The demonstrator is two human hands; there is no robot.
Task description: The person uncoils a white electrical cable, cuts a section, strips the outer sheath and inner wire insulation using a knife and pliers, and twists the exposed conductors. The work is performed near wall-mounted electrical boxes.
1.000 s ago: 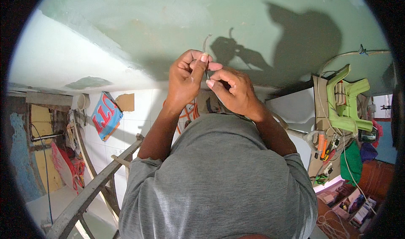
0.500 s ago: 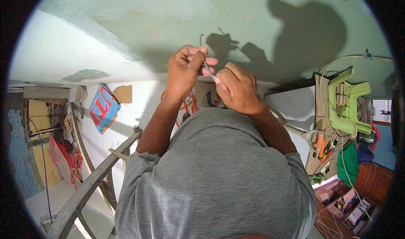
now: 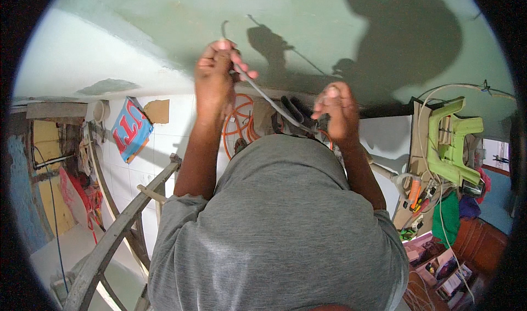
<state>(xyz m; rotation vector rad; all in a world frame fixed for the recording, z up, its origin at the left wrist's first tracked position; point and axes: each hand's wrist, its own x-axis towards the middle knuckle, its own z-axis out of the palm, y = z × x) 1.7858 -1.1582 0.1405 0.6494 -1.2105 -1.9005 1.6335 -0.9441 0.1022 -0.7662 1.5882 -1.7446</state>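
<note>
A thin grey cable (image 3: 267, 98) is pinched between the thumb and fingers of my left hand (image 3: 213, 85), in front of the pale green wall. Its upper end pokes out above the thumb in a small hook. From there the length slants down to the right, ending close to my shirt. My right hand (image 3: 339, 113) is raised to the right of the cable and apart from it. Its fingers are half curled and spread, with nothing visible in them.
To my left stands a wooden ladder (image 3: 123, 223). An orange coiled tube (image 3: 229, 125) hangs below my hands by the white tiles. At right are a light green plastic stool (image 3: 436, 140), hand tools (image 3: 421, 198) and a loose pale cable (image 3: 420, 121).
My right hand has let go of the cable and moved right and down. My left hand has moved up and left with the cable, and a longer stretch of it shows.
</note>
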